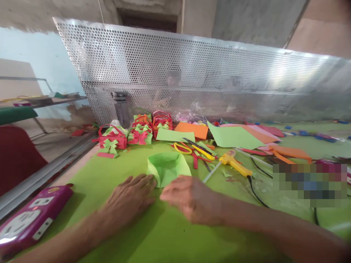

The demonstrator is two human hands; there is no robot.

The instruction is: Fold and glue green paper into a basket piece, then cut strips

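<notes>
yellow glue gun (236, 165) — near right hand (189, 199), beside the cutter (203, 152).

One head-worn view, looking forward and down over the near edge of the surface (164, 233)

The camera sits above and behind the near edge, which drops below the frame, and faces the far edge, where a perforated metal panel (192, 65) stands well beyond the left hand (131, 197) and right hand (189, 199); these are close, low and near the middle, forearms entering from the lower left and lower right; the left edge slants up from the frame's left side to the far-left corner, the surface runs out of frame on the right, and the upper part takes in the wall (241, 22) behind the panel
</notes>
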